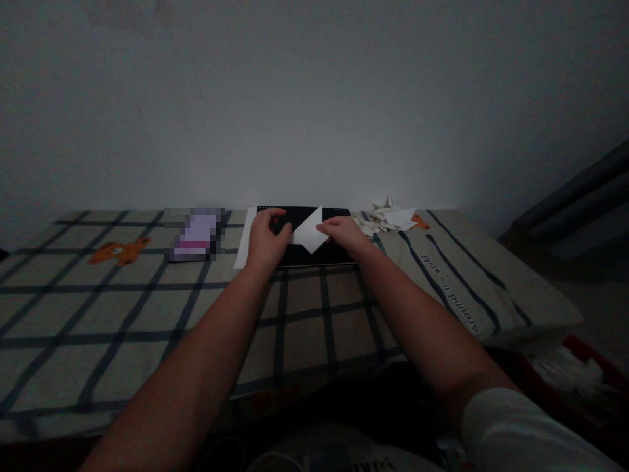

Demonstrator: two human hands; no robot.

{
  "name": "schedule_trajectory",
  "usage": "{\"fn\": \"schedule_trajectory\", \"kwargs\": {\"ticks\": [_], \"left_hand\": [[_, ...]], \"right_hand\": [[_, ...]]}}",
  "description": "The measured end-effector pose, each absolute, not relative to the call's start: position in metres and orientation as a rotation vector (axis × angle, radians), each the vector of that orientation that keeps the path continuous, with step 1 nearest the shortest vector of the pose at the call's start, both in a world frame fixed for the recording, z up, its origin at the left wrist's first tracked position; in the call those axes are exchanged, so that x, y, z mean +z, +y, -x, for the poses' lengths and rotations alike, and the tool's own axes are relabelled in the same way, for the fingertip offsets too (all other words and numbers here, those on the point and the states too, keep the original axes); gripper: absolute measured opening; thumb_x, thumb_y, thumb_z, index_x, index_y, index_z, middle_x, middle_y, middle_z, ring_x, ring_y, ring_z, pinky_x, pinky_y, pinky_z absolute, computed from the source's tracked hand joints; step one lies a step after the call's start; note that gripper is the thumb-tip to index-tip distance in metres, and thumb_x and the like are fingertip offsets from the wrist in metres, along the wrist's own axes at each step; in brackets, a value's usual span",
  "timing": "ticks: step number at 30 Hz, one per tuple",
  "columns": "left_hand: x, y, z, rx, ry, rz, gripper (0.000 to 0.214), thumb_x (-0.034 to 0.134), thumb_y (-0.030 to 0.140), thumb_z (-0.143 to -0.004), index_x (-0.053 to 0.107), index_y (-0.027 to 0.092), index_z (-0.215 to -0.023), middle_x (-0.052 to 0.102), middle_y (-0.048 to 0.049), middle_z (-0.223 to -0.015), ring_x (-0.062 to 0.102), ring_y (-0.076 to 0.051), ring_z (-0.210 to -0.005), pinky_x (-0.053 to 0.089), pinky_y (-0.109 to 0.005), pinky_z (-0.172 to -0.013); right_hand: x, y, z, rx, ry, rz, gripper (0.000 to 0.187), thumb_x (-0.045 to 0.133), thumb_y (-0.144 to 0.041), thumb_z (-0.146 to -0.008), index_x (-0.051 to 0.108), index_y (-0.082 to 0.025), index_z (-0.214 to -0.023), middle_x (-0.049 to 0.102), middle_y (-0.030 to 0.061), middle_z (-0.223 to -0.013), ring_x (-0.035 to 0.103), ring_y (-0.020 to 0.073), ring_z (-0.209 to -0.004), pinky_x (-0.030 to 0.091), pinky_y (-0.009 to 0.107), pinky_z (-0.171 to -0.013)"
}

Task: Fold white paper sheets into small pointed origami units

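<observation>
A white paper (309,232) folded to a triangular shape lies on a flat black board (314,255) at the far side of a bed. My left hand (265,241) rests on the paper's left edge with fingers curled over it. My right hand (344,233) pinches the paper's right edge. A white sheet (244,249) lies under the board's left side.
The bed is covered by a beige sheet with dark check lines (147,308) and orange bear prints (118,250). A heap of folded white paper pieces (388,217) lies right of the board. A blurred purplish object (195,235) lies left. A plain wall stands behind.
</observation>
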State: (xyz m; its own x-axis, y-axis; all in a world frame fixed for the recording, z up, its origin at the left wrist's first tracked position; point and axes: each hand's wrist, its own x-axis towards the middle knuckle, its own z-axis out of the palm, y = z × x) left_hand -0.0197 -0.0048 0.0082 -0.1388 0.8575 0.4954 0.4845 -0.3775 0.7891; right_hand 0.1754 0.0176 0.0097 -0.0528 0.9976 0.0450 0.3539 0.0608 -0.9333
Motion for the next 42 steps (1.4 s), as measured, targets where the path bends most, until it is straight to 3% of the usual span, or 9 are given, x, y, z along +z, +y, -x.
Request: {"fn": "schedule_trajectory", "kwargs": {"ticks": [6, 15, 18, 20, 22, 25, 30, 36, 42], "left_hand": [[-0.006, -0.012, 0.014, 0.92, 1.36, -2.485, 0.023, 0.062, 0.025, -0.085, 0.074, 0.021, -0.105, 0.064, -0.011, -0.125, 0.053, -0.029, -0.119, 0.042, -0.046, -0.106], [-0.009, -0.009, 0.017, 0.733, 1.5, -2.578, 0.028, 0.059, 0.026, -0.089, 0.075, 0.024, -0.112, 0.066, -0.0118, -0.13, 0.054, -0.032, -0.123, 0.042, -0.049, -0.104], [-0.008, -0.008, 0.018, 0.728, 1.598, -2.579, 0.027, 0.056, 0.022, -0.09, 0.076, 0.026, -0.108, 0.068, -0.0101, -0.13, 0.053, -0.034, -0.123, 0.04, -0.051, -0.102], [-0.01, -0.006, 0.018, 0.73, 1.614, -2.564, 0.027, 0.056, 0.021, -0.09, 0.076, 0.027, -0.108, 0.07, -0.0095, -0.127, 0.055, -0.033, -0.121, 0.04, -0.051, -0.101], [-0.012, -0.004, 0.019, 0.733, 1.595, -2.554, 0.028, 0.055, 0.02, -0.09, 0.076, 0.026, -0.108, 0.071, -0.01, -0.125, 0.056, -0.032, -0.12, 0.041, -0.049, -0.1], [-0.012, -0.004, 0.019, 0.708, 1.59, -2.54, 0.029, 0.054, 0.019, -0.091, 0.076, 0.026, -0.107, 0.071, -0.0099, -0.126, 0.058, -0.032, -0.12, 0.041, -0.047, -0.098], [-0.004, -0.011, 0.017, 0.638, 1.655, -2.531, 0.028, 0.054, 0.025, -0.093, 0.074, 0.023, -0.112, 0.067, -0.0134, -0.133, 0.058, -0.035, -0.123, 0.039, -0.05, -0.099], [-0.002, -0.015, 0.017, 0.654, 1.652, -2.502, 0.027, 0.059, 0.027, -0.091, 0.073, 0.027, -0.114, 0.065, -0.0114, -0.137, 0.055, -0.035, -0.127, 0.031, -0.054, -0.105], [-0.003, -0.015, 0.017, 0.613, 1.664, -2.519, 0.03, 0.058, 0.027, -0.092, 0.071, 0.025, -0.118, 0.063, -0.0139, -0.138, 0.053, -0.037, -0.127, 0.03, -0.056, -0.104]], "right_hand": [[0.003, 0.021, -0.176, 0.539, -1.881, 1.609, 0.019, 0.071, -0.034, -0.083, 0.077, -0.017, -0.079, 0.074, 0.0061, -0.079, 0.064, 0.018, -0.073, 0.043, 0.03, -0.067], [0.005, 0.017, -0.172, 0.431, -2.028, 1.757, 0.027, 0.072, -0.045, -0.084, 0.075, -0.018, -0.078, 0.071, 0.006, -0.079, 0.061, 0.0179, -0.07, 0.042, 0.029, -0.065], [0.005, 0.015, -0.172, 0.352, -2.049, 1.701, 0.028, 0.076, -0.04, -0.082, 0.074, -0.017, -0.098, 0.07, 0.0075, -0.093, 0.062, 0.0193, -0.08, 0.046, 0.031, -0.072], [0.003, 0.014, -0.173, 0.254, -2.089, 1.577, 0.042, 0.078, -0.032, -0.08, 0.068, -0.017, -0.118, 0.068, 0.0096, -0.108, 0.063, 0.0199, -0.092, 0.048, 0.032, -0.08], [0.002, 0.015, -0.175, 0.172, -2.196, 1.444, 0.044, 0.076, -0.028, -0.082, 0.067, -0.018, -0.124, 0.065, 0.011, -0.117, 0.061, 0.021, -0.102, 0.048, 0.034, -0.089], [0.003, 0.015, -0.178, 0.115, -2.414, 1.308, 0.03, 0.071, -0.033, -0.087, 0.074, -0.018, -0.114, 0.065, 0.0121, -0.118, 0.059, 0.0248, -0.111, 0.045, 0.038, -0.096], [0.004, 0.016, -0.183, 0.141, -2.546, 1.21, 0.038, 0.073, -0.042, -0.085, 0.075, -0.018, -0.116, 0.066, 0.0143, -0.122, 0.058, 0.0281, -0.115, 0.045, 0.04, -0.097], [0.003, 0.02, -0.187, 0.193, -2.526, 1.197, 0.031, 0.07, -0.034, -0.088, 0.075, -0.019, -0.115, 0.069, 0.0116, -0.121, 0.06, 0.0249, -0.114, 0.044, 0.037, -0.097], [0.01, 0.017, -0.183, 0.174, -2.522, 1.17, 0.019, 0.062, -0.027, -0.092, 0.079, -0.019, -0.094, 0.073, 0.0094, -0.106, 0.064, 0.021, -0.099, 0.045, 0.033, -0.088]]}}
